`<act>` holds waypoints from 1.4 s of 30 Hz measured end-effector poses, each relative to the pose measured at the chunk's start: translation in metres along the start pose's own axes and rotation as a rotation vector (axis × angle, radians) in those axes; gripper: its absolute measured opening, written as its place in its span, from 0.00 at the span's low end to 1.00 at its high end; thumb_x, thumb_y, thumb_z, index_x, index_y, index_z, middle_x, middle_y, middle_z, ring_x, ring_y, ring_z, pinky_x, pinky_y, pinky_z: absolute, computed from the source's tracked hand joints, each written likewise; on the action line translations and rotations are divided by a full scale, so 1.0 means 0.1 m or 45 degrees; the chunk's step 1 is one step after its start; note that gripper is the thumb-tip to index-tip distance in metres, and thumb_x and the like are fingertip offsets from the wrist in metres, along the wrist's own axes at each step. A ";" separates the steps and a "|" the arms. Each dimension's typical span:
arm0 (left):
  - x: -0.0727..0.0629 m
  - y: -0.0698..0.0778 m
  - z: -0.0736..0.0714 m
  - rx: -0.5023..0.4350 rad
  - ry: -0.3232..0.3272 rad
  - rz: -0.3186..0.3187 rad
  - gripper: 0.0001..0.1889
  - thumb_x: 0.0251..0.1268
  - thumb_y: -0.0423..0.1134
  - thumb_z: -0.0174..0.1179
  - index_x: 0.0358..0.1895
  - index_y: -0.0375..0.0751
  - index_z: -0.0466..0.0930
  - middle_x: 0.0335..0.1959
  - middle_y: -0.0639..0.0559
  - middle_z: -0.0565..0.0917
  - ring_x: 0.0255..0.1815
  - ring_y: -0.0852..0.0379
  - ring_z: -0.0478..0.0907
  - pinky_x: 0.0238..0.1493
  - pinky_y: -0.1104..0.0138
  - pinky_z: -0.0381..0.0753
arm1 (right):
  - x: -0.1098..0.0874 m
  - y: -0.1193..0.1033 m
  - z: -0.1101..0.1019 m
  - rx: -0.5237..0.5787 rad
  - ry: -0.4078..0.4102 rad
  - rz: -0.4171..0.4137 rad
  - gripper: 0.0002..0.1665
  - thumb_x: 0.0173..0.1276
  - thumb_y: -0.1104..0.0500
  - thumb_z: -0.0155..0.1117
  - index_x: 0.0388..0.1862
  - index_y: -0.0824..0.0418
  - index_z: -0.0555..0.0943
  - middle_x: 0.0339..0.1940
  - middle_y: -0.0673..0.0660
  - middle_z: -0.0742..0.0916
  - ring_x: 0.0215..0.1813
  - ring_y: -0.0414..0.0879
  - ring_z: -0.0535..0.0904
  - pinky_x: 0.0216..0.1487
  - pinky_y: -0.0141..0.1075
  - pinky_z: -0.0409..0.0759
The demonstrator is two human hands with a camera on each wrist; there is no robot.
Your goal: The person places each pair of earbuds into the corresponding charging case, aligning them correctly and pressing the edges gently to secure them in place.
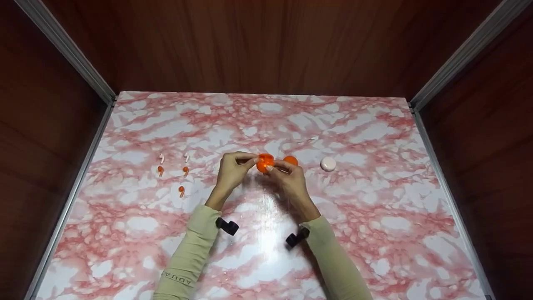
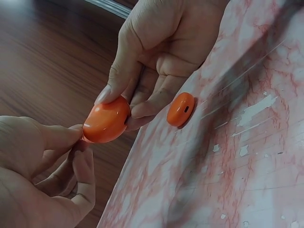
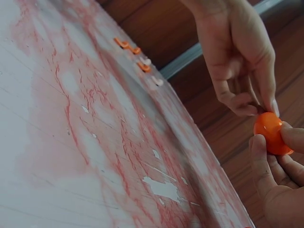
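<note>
An orange wireless earbud case [image 1: 265, 163], its lid raised in the head view, is held up between both hands. My right hand [image 1: 290, 179] grips its rounded body, thumb on one side and fingers on the other, as the right wrist view shows. From the left, my left hand [image 1: 233, 171] pinches with thumb and fingertips at the case's edge by the lid. Those fingertips hide whatever lies between them. A second orange case [image 2: 181, 109] lies on the table beyond my right hand.
A white round case [image 1: 328, 163] lies to the right. On the left side of the marbled table [image 1: 374, 208] are two white earbuds [image 1: 162, 158] and three orange earbuds [image 1: 181, 191]. Dark wood panels [image 1: 266, 46] rise at the back and sides.
</note>
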State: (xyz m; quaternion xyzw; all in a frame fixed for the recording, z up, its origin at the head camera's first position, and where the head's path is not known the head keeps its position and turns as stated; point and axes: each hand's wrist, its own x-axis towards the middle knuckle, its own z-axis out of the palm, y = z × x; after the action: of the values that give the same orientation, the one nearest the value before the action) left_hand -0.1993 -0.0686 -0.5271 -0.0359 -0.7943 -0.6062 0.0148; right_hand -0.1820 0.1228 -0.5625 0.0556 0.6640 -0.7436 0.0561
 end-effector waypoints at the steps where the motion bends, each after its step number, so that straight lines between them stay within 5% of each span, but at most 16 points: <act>1: 0.00 0.00 -0.01 0.003 0.005 0.000 0.06 0.69 0.37 0.71 0.44 0.41 0.94 0.43 0.44 0.94 0.42 0.52 0.89 0.44 0.70 0.85 | 0.00 0.00 0.00 -0.003 0.004 -0.004 0.18 0.69 0.62 0.74 0.56 0.67 0.88 0.55 0.66 0.90 0.47 0.47 0.92 0.54 0.39 0.90; 9: 0.01 0.05 -0.11 0.047 0.099 -0.019 0.07 0.69 0.37 0.70 0.45 0.40 0.94 0.44 0.45 0.94 0.46 0.50 0.89 0.41 0.72 0.83 | 0.01 -0.02 -0.01 0.023 -0.002 0.005 0.17 0.69 0.65 0.73 0.55 0.70 0.87 0.54 0.69 0.90 0.46 0.48 0.92 0.54 0.42 0.90; 15: 0.00 0.04 -0.26 0.157 0.163 -0.005 0.08 0.70 0.36 0.68 0.47 0.41 0.93 0.47 0.44 0.92 0.48 0.48 0.90 0.50 0.60 0.89 | 0.00 -0.01 -0.03 -0.001 0.008 -0.007 0.18 0.69 0.66 0.73 0.55 0.72 0.86 0.59 0.71 0.87 0.46 0.45 0.91 0.49 0.35 0.91; 20: 0.02 -0.01 -0.43 0.283 0.215 0.019 0.10 0.70 0.36 0.67 0.49 0.37 0.92 0.50 0.39 0.89 0.51 0.42 0.88 0.57 0.52 0.88 | 0.03 -0.01 -0.04 0.017 0.009 -0.012 0.17 0.70 0.65 0.73 0.55 0.71 0.86 0.55 0.70 0.89 0.43 0.45 0.91 0.51 0.42 0.91; 24: 0.00 -0.04 -0.58 0.423 0.209 0.008 0.15 0.71 0.37 0.67 0.56 0.37 0.89 0.58 0.37 0.85 0.59 0.38 0.83 0.64 0.49 0.82 | 0.03 -0.01 -0.06 0.031 -0.002 -0.008 0.17 0.70 0.64 0.73 0.55 0.70 0.87 0.49 0.66 0.92 0.42 0.46 0.92 0.55 0.50 0.90; 30: -0.10 -0.13 -0.79 0.552 0.179 -0.028 0.21 0.74 0.39 0.64 0.66 0.33 0.81 0.68 0.34 0.73 0.70 0.35 0.73 0.73 0.44 0.73 | 0.03 -0.01 -0.08 0.052 -0.018 -0.013 0.18 0.71 0.63 0.73 0.56 0.70 0.86 0.49 0.66 0.92 0.44 0.47 0.92 0.55 0.49 0.90; 42: -0.34 -0.50 -1.16 0.886 0.232 0.053 0.23 0.73 0.38 0.64 0.66 0.28 0.78 0.65 0.30 0.77 0.64 0.28 0.76 0.60 0.40 0.80 | 0.04 0.02 -0.10 -0.045 0.014 -0.020 0.17 0.70 0.62 0.73 0.56 0.68 0.87 0.51 0.66 0.91 0.45 0.45 0.91 0.48 0.35 0.90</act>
State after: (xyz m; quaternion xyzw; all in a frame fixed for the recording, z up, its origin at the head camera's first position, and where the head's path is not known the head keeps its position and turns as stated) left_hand -0.1711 -0.1949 -0.5466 0.0092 -0.9477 -0.2996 0.1092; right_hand -0.1854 0.1324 -0.5666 0.0534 0.6778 -0.7318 0.0474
